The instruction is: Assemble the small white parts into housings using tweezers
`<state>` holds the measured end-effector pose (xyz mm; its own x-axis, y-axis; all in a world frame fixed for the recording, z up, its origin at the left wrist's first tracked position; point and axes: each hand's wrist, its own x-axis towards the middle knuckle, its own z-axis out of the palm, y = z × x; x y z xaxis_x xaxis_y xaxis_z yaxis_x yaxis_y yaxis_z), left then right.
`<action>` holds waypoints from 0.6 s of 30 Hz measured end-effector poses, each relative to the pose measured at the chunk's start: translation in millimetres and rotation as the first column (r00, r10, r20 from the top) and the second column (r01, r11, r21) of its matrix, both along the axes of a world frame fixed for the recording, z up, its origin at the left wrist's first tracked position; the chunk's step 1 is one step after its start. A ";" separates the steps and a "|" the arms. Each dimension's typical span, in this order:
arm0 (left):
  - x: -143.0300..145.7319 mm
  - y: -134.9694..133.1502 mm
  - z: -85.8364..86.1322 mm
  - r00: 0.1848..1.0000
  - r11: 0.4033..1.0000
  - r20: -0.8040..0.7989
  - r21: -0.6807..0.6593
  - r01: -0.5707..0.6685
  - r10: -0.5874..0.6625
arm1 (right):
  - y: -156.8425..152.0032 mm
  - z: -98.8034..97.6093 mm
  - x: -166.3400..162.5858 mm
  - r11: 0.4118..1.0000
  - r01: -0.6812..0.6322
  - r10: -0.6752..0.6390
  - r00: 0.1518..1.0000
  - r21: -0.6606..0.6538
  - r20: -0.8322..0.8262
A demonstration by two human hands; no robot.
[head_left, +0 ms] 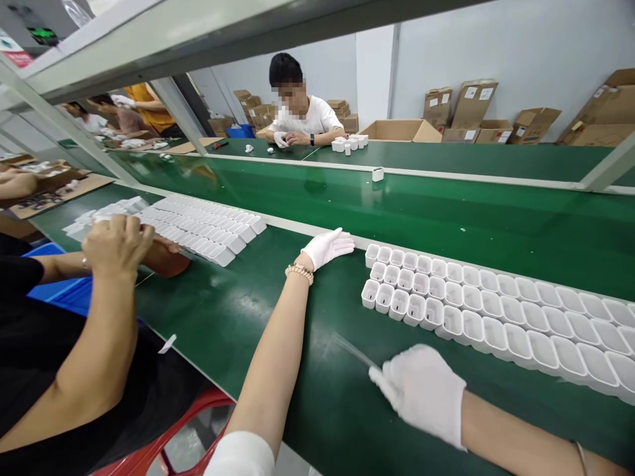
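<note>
My left hand, in a white glove, reaches out over the green table. Its fingers are stretched and together, close to the pale rail at the table's far edge, with nothing held. Just right of it begin rows of small white open-topped plastic cups, several of them with a small dark slot in the bottom. Nearer to me, my gloved right hand is closed on a thin, clear strip that points left above the table; motion blurs it slightly. The palm side of this hand is hidden.
At left a co-worker's bare hands work beside another block of white cups. Beyond the rail runs a green conveyor belt with a single white piece. Another person sits opposite. A metal shelf beam crosses overhead.
</note>
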<state>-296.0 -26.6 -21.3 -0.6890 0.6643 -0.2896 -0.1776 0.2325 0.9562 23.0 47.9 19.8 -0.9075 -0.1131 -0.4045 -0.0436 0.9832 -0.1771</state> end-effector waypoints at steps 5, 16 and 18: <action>2.0 1.0 4.7 0.999 1.000 0.040 -0.009 0.015 -0.014 | 0.3 0.0 1.6 0.989 -0.107 0.112 0.992 -0.101 0.050; 0.5 5.2 -0.4 0.993 0.996 0.122 0.084 -0.008 -0.003 | 1.5 13.3 -4.9 0.982 -0.170 0.165 0.984 0.087 0.061; -1.9 8.8 -0.7 0.990 0.994 0.140 0.104 -0.018 0.003 | -0.2 20.6 -8.5 0.976 -0.190 0.176 0.976 0.108 0.125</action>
<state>-297.9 -17.7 -22.0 -0.6539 0.6889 -0.3128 -0.3129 0.1301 0.9408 14.4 47.8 40.4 -0.8230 -0.2181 -0.5246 -0.2114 0.9746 -0.0736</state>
